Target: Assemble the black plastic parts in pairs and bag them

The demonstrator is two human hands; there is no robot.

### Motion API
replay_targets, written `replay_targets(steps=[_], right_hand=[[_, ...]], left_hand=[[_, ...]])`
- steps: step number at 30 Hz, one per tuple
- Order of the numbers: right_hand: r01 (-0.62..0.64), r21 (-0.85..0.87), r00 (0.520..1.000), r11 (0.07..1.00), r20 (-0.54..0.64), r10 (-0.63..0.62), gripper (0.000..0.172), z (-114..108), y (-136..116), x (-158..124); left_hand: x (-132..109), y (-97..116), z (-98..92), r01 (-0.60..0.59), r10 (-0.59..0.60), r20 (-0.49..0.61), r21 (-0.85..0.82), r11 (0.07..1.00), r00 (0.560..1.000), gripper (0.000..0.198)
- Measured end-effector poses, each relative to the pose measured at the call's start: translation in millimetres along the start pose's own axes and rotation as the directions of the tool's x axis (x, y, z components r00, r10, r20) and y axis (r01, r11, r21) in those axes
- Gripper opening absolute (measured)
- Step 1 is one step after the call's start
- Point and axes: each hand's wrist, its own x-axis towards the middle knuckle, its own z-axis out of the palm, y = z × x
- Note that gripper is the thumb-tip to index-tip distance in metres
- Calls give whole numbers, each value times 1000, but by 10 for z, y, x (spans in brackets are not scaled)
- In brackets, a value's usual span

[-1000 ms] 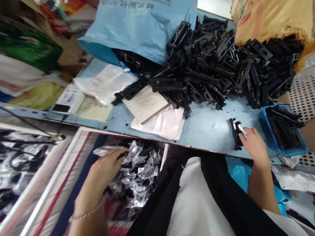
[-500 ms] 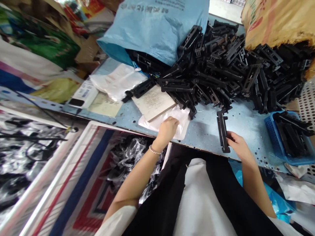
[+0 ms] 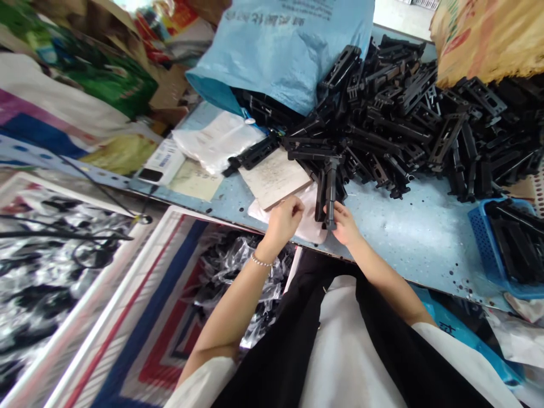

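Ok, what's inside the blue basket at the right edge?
The blue perforated basket holds black plastic parts lying lengthwise; they cover its floor, and its right end runs out of view.

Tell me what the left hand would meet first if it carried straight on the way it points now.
Probably the black plastic part in the right hand, just beyond the left hand. Depth is unclear, though, and the corner of the pale board lies close to that line.

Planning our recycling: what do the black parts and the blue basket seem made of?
The black slotted part in the right hand looks like moulded rigid plastic, dull satin, with crisp ribs. The blue basket looks like moulded plastic, its wall patterned with regular holes.
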Motion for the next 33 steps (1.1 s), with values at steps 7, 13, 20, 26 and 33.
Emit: replay_targets(steps=[7, 13, 20, 26, 33], right_hand=[[-334, 205, 931, 920, 222, 288, 29, -343, 117, -626], [-502, 214, 836, 838, 369, 407, 35, -280, 311, -673], [-56, -171, 997, 984, -65, 46, 19, -223, 153, -749], [-71, -162, 991, 984, 104, 89, 28, -169, 10, -938], [-171, -50, 958, 984, 226, 178, 40, -94, -45, -823]], left_hand=[[-14, -201, -79, -293, 290, 39, 161, 943, 956, 46], [-314, 102, -38, -374, 378, 66, -64, 925, 923, 56], [-873, 582, 144, -551, 570, 177, -149, 821, 802, 69], [-940, 464, 162, -608, 589, 179, 78, 790, 788, 57], [-1321, 431, -624, -322, 322, -11, -78, 943, 947, 22]])
